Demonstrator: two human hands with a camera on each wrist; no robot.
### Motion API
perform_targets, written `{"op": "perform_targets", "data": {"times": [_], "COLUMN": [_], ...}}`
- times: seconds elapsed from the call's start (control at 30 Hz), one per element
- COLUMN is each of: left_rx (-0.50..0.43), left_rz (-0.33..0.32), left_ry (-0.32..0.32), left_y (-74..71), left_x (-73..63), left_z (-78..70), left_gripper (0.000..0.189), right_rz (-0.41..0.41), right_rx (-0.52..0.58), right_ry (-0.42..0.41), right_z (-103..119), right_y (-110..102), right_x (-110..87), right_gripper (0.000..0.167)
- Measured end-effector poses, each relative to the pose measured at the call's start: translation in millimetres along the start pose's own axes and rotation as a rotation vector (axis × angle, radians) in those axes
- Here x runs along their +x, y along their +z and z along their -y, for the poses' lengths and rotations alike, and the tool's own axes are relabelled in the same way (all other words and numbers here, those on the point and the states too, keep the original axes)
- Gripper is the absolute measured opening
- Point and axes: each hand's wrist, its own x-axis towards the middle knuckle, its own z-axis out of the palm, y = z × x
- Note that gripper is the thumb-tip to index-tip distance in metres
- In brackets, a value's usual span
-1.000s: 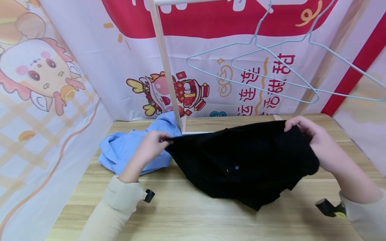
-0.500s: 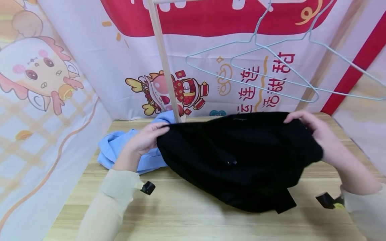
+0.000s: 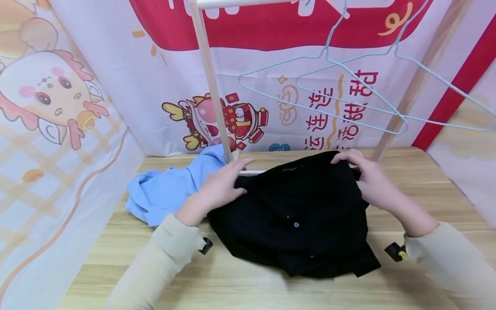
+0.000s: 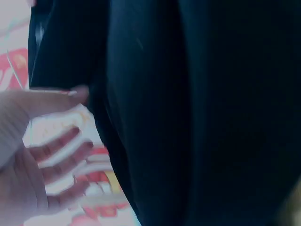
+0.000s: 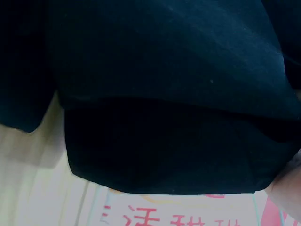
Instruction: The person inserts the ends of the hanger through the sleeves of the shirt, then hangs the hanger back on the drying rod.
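A black shirt (image 3: pixel 298 215) with a small pale button hangs over the table in front of me, its lower part close over the wood. At its upper right edge my right hand (image 3: pixel 366 178) pinches the fabric between fingers and thumb. My left hand (image 3: pixel 221 185) is at the upper left edge, fingers stretched out. In the left wrist view, the left hand (image 4: pixel 28 155) has its fingers spread apart, and the thumb tip is right at the cloth's edge. Dark cloth (image 5: pixel 174 146) fills most of the right wrist view, with the right hand only partly showing at the border.
A crumpled light blue garment (image 3: pixel 162 193) lies on the wooden table (image 3: pixel 128 254) at the left, beside the post (image 3: pixel 211 82) of a rack. Two pale blue wire hangers (image 3: pixel 283 97) hang at upper right. Printed cloth walls (image 3: pixel 155 86) stand behind and at the sides.
The shirt was stretched between both hands. Now the left hand has moved right and loosened its fingers from the edge, while the right hand has come left, still pinching the cloth.
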Motion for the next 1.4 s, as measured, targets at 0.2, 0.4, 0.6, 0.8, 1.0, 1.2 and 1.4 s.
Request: {"op": "perform_targets", "data": {"times": [0.2, 0.4, 0.6, 0.8, 1.0, 1.2, 1.4], "left_rx": [0.125, 0.245, 0.149, -0.222, -0.231, -0.172, -0.158], "left_rz": [-0.098, -0.125, -0.063, -0.160, -0.151, -0.004, -0.016], "left_ry": [0.312, 0.371, 0.245, 0.147, 0.110, -0.024, -0.067], "left_y": [10.6, 15.0, 10.7, -21.1, -42.0, -30.7, -23.5], "left_x": [-9.5, -15.5, -13.0, -17.2, -22.2, -18.0, -16.2], "left_z": [-14.4, -18.8, -10.5, 5.5, 8.9, 10.8, 8.1], "left_gripper": [0.074, 0.044, 0.009, 0.011, 0.020, 0.025, 0.022], "right_rz": [0.004, 0.001, 0.005, 0.001, 0.036, 0.152, 0.029], "right_rx": [-0.030, -0.009, -0.067, -0.168, -0.234, -0.355, -0.425], "right_ry": [0.041, 0.039, -0.031, -0.057, -0.152, -0.216, -0.486], "right_z": [6, 5, 4, 6, 7, -6, -23], "right_y": [4, 4, 0, -16, -26, -22, -20], "right_x": [5.7, 3.5, 2.4, 3.1, 7.5, 6.8, 5.4], "right_gripper": [0.035, 0.036, 0.029, 0.027, 0.032, 0.046, 0.042]}}
